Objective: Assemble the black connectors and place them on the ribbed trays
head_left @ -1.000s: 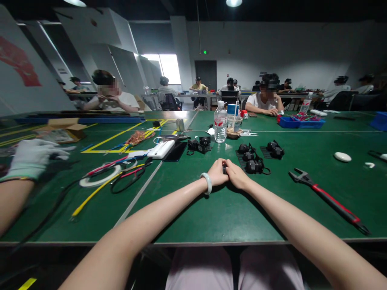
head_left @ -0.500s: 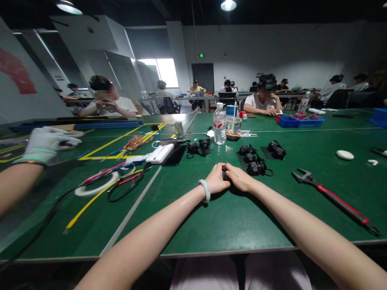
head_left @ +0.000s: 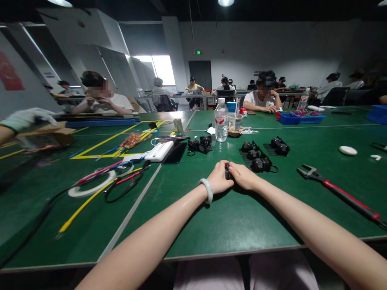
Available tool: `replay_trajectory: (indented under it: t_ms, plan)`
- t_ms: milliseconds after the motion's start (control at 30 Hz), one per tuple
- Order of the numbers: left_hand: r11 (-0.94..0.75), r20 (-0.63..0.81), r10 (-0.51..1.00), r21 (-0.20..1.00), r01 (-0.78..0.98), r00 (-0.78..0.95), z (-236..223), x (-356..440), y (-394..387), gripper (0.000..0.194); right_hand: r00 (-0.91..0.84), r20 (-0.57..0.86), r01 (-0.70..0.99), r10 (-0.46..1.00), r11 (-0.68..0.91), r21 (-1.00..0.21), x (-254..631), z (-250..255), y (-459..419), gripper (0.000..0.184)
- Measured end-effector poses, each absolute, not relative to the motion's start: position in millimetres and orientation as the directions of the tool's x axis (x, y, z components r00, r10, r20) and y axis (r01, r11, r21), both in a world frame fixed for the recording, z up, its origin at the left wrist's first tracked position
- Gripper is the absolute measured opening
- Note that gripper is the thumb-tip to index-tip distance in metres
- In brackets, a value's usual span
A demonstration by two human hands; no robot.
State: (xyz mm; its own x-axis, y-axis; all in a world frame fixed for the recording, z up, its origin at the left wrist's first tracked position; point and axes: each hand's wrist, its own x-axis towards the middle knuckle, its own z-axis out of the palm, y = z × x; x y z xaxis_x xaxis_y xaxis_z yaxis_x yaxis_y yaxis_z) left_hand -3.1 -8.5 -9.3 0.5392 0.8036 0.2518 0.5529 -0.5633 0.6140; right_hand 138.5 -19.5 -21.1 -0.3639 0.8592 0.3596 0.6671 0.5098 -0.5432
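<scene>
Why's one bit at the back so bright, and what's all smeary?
Head view, back: the window glares white, probably daylight; head view, left edge: a co-worker's gloved hand looks smeared, perhaps motion blur; head view, middle: the person's left hand and right hand look fairly sharp.

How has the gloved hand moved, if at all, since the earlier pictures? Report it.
Yes: judged against the yellow tape, the gloved hand has gone up in the view; raised or farther off, I cannot tell.
</scene>
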Motion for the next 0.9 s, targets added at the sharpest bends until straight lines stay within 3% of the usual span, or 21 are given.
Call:
replay_trajectory:
  t_ms: [267,900]
  plan:
    - [-0.551,0.242,0.808,0.633,0.543,0.537,-8.3,-3.1,-8.2,0.059,-0.293,0.443,0.737,0.847,0.495,-0.460,133.7,-28.7,-14.7,0.032]
    - [-0.567,0.230,0.794,0.614,0.549,0.563,-4.6,-2.6,-8.6,0.055,-0.254,0.420,0.709,0.871,0.463,-0.532,136.7,-26.4,-16.0,0.041]
